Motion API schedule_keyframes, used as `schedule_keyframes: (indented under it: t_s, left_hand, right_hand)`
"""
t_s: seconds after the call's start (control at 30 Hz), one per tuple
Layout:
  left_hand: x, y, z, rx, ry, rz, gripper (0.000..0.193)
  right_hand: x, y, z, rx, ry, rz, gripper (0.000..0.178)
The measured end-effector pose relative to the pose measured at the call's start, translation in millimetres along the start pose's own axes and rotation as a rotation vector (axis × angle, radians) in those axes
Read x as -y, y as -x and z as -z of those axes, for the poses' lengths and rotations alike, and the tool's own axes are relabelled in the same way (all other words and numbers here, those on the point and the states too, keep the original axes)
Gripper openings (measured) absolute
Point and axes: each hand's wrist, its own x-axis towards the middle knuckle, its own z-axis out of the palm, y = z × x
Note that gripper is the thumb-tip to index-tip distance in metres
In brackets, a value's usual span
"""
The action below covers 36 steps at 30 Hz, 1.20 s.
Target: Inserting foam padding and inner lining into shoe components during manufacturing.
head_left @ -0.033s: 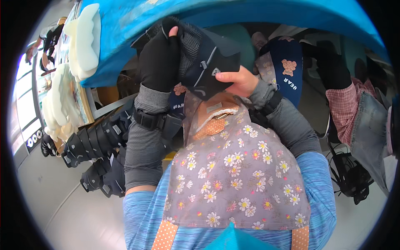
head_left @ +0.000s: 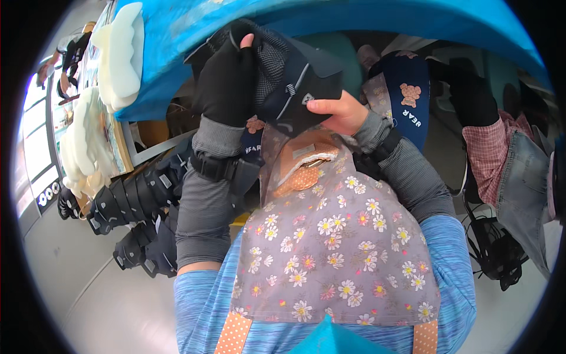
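Observation:
Held up before my chest is a dark cap (head_left: 277, 76) with grey patterned cloth, light grey piping and a small badge on its side. My left hand (head_left: 227, 82), in a black glove with the thumb tip bare, is closed on its left part. From the right, my right hand (head_left: 346, 114) pinches the lower right part, its thumb lying flat beside the badge. The fingers behind the cloth are hidden. Below the cap hangs my grey floral apron (head_left: 336, 253) with an orange dotted pocket.
Stacks of nested black caps (head_left: 135, 197) stand at the left. Blue cloth (head_left: 236, 20) drapes over the far edge. Whitish wavy-edged pieces (head_left: 121, 59) lie at the far left. A seated person's denim-covered leg (head_left: 522, 183) and black cords (head_left: 498, 253) are at the right.
The cap and both my hands have shifted very slightly; my grip on it stays the same.

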Motion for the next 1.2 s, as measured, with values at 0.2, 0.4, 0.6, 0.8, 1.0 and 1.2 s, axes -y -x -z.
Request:
schedule_keyframes:
  t_s: [0.2,0.4,0.6,0.8,1.0,1.2]
  left_hand:
    - [40,3,-35,0.183,-0.251,0.169,0.041]
    - [46,-4,-45,0.235,-0.218,-0.013,0.036]
    - [51,-8,-69,0.293,-0.413,0.014,0.035]
    - [54,0,-55,0.165,-0.302,-0.013,0.039]
    - [35,4,-41,0.212,-0.255,0.095,0.041]
    - [44,-1,-54,0.337,-0.219,0.132,0.032]
  right_hand:
    - [-8,-6,12,-0.098,0.103,-0.012,0.046]
    - [-13,-8,28,-0.123,0.138,-0.058,0.040]
    - [-16,-5,32,-0.124,0.161,-0.061,0.036]
    - [-14,-6,26,-0.124,0.085,-0.069,0.039]
    - [-8,-4,25,-0.109,0.010,-0.080,0.040]
    - [-12,-5,30,-0.127,0.013,-0.003,0.039]
